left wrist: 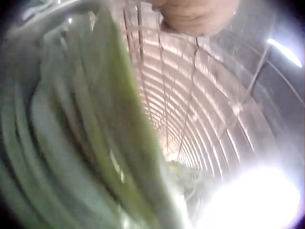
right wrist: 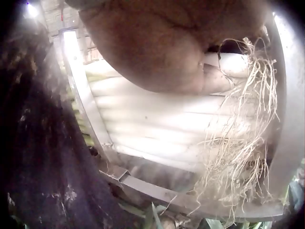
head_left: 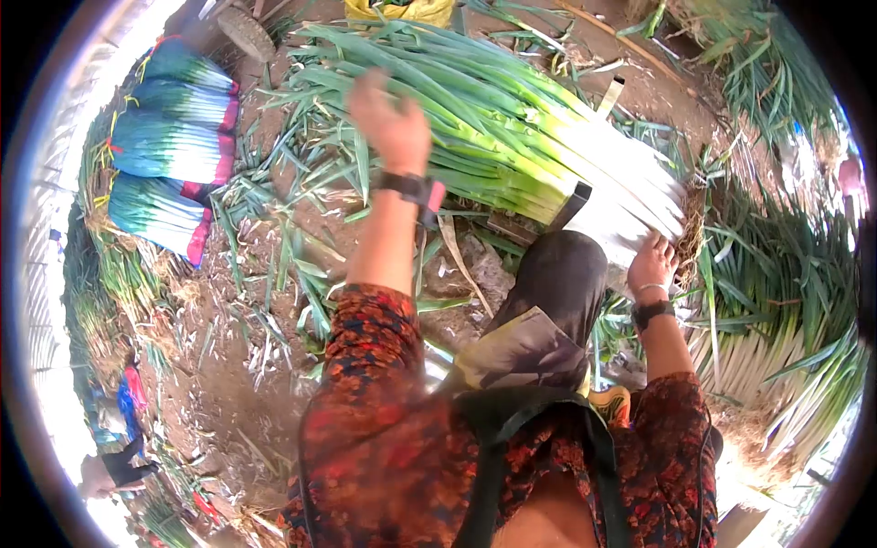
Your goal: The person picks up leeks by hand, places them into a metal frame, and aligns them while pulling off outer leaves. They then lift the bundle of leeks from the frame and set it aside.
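A big bundle of long green onions [head_left: 512, 114] lies across a metal frame [right wrist: 86, 98], green leaves to the left, white stalks and roots to the right. Over the leafy end is my left hand [head_left: 391, 123], blurred, its fingers spread and holding nothing. In the left wrist view, broad leaves [left wrist: 90, 129] fill the left side, and part of the hand [left wrist: 198, 14] shows at the top. My right hand [head_left: 653, 263] rests on the white stalks near the roots. The right wrist view has that hand [right wrist: 147, 52] lying over the stalks [right wrist: 157, 124], beside the stringy roots [right wrist: 238, 148].
Wrapped onion bundles [head_left: 174, 151] lie at the far left. Loose onions [head_left: 767, 301] are heaped on the right. Leaf scraps cover the soil [head_left: 219, 365]. A yellow sack [head_left: 402, 11] stands at the back, and my knee [head_left: 557, 274] is close to the frame.
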A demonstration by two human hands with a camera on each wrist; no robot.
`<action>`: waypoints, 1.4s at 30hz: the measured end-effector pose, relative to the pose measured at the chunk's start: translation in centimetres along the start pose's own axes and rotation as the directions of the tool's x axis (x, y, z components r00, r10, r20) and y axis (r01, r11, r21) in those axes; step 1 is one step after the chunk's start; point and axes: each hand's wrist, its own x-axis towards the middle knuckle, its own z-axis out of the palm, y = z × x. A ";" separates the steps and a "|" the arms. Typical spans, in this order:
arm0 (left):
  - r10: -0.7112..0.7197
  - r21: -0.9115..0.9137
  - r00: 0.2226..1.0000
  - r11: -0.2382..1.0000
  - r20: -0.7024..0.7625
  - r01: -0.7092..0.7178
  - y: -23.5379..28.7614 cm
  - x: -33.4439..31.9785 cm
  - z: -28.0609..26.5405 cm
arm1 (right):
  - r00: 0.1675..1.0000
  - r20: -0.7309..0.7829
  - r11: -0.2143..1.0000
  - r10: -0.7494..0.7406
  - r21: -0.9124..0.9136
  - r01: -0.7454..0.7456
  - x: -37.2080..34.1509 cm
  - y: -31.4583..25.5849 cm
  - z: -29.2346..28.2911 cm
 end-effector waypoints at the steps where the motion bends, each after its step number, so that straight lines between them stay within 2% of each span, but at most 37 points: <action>1: 0.089 -0.037 0.981 0.996 0.170 -0.084 2.0 -0.7 0.3 | 1.000 -0.009 1.000 -0.011 0.002 0.011 0.2 0.2 0.5; 2: 0.168 0.044 0.920 0.980 0.355 -0.196 3.2 -1.5 0.8 | 0.999 -0.033 1.000 -0.012 -0.008 0.012 0.1 0.3 0.8; 3: 0.253 0.027 0.892 0.959 0.375 -0.283 3.6 -2.3 2.1 | 0.999 -0.030 1.000 -0.016 -0.015 0.015 0.2 0.3 0.7; 6: 0.198 0.038 0.874 0.970 0.443 -0.240 1.4 -3.0 4.4 | 0.999 -0.009 0.998 -0.036 -0.059 0.035 -0.3 0.0 -0.2; 7: 0.229 0.035 0.864 0.961 0.448 -0.273 0.6 -3.1 5.1 | 0.999 -0.025 0.999 -0.033 -0.041 0.032 -0.2 -0.1 -0.2; 11: 0.143 0.024 0.883 0.985 0.446 -0.171 -0.6 -4.0 7.7 | 0.999 -0.035 0.999 -0.012 -0.031 0.011 0.1 -0.1 0.2; 13: 0.100 0.089 0.835 0.981 0.541 -0.175 -0.6 -4.0 6.8 | 0.994 -0.110 0.999 -0.027 -0.041 0.022 0.3 0.2 1.5; 14: 0.108 0.116 0.845 0.974 0.524 -0.197 -0.2 -4.2 5.6 | 0.985 -0.168 0.998 -0.031 -0.065 0.021 0.1 0.5 2.1; 16: 0.228 0.092 0.803 0.939 0.551 -0.330 -1.7 -6.0 3.6 | 0.997 -0.055 0.985 -0.046 0.166 0.055 -0.1 0.6 -0.1; 17: 0.170 0.166 0.799 0.933 0.577 -0.318 -4.6 -8.6 4.2 | 0.999 0.041 0.990 -0.003 0.141 -0.003 0.5 0.4 -0.2; 18: 0.075 0.177 0.811 0.960 0.580 -0.216 -4.4 -9.3 3.9 | 0.995 -0.100 0.988 -0.031 0.145 0.045 0.4 0.6 1.2; 19: -0.049 0.234 0.732 0.960 0.680 -0.154 -3.1 -8.6 3.8 | 0.979 -0.194 0.994 -0.062 0.077 0.079 0.4 1.0 3.0; 20: 0.084 0.236 0.798 0.932 0.596 -0.275 -5.7 -10.2 4.9 | 0.985 -0.173 0.993 0.007 0.114 0.013 -0.4 0.1 0.9; 21: 0.035 0.271 0.777 0.927 0.629 -0.260 -6.5 -10.5 5.8 | 0.986 -0.163 0.996 -0.029 0.076 0.042 -0.3 0.2 1.2; 22: 0.059 0.255 0.780 0.927 0.623 -0.274 -7.5 -10.9 6.4 | 0.994 -0.104 1.000 -0.020 0.002 0.020 -0.3 -0.1 0.5; 24: 0.024 0.308 0.794 0.914 0.608 -0.264 -6.8 -10.9 6.5 | 0.986 -0.167 0.998 -0.029 -0.068 0.018 -0.3 -0.3 0.9; 25: 0.016 0.308 0.780 0.914 0.626 -0.265 -7.4 -10.9 6.7 | 1.000 -0.007 0.999 -0.018 -0.032 0.018 -0.2 -0.3 0.2; 26: -0.029 0.363 0.716 0.876 0.697 -0.318 -6.9 -9.9 6.5 | 0.999 0.037 0.999 -0.035 -0.006 0.036 -0.4 -0.1 -0.4; 27: -0.080 0.413 0.659 0.833 0.748 -0.369 -6.6 -8.5 6.0 | 1.000 -0.004 0.999 -0.019 0.044 0.019 -0.7 -0.5 -0.2; 29: -0.203 0.484 0.522 0.728 0.829 -0.486 -3.1 -5.5 5.5 | 0.997 -0.073 0.993 -0.001 0.120 0.010 -1.0 -0.6 1.1; 30: -0.263 0.499 0.453 0.671 0.852 -0.549 0.3 -3.1 5.3 | 0.993 -0.115 0.989 0.008 0.145 0.009 -1.2 -0.4 1.5; 31: -0.343 0.509 0.385 0.677 0.857 -0.532 6.2 -0.8 4.6 | 0.989 -0.145 0.973 -0.016 0.226 0.049 -2.0 0.2 1.3; 32: -0.163 0.360 0.428 0.826 0.889 -0.434 7.5 -0.5 5.5 | 0.967 -0.256 0.962 -0.021 0.258 0.089 -2.7 0.4 2.2; 33: 0.012 0.174 0.485 0.926 0.875 -0.336 8.3 -0.1 6.6 | 0.954 -0.294 0.952 -0.056 0.273 0.140 -3.8 0.8 2.4; 34: 0.167 -0.035 0.554 0.970 0.815 -0.240 11.2 0.6 7.0 | 0.937 -0.336 0.940 -0.093 0.281 0.194 -4.8 1.0 2.2; 35: 0.224 -0.204 0.545 0.974 0.808 -0.098 14.3 0.2 7.3 | 0.922 -0.361 0.919 -0.141 0.298 0.257 -6.2 1.2 2.6; 36: 0.275 -0.357 0.540 0.933 0.796 0.052 20.8 -0.6 6.0 | 0.903 -0.384 0.893 -0.190 0.314 0.322 -7.8 1.5 3.0; 38: 0.413 -0.563 0.452 0.781 0.791 0.270 29.6 -3.2 4.4 | 0.860 -0.447 0.790 -0.244 0.423 0.444 -10.9 2.3 4.9; 39: 0.473 -0.602 0.390 0.716 0.790 0.352 32.8 -5.1 4.0 | 0.881 -0.377 0.774 -0.286 0.451 0.444 -12.3 2.9 6.4; 40: 0.533 -0.627 0.330 0.645 0.779 0.437 35.5 -7.2 4.0 | 0.899 -0.395 0.713 -0.188 0.575 0.402 -13.7 2.9 9.8; 41: 0.588 -0.635 0.261 0.624 0.765 0.455 38.1 -9.5 4.1 | 0.943 -0.241 0.765 -0.229 0.554 0.327 -15.0 4.5 11.8; 42: 0.639 -0.639 0.190 0.605 0.746 0.475 39.7 -11.7 4.4 | 0.966 -0.170 0.773 -0.193 0.581 0.256 -15.8 6.4 15.0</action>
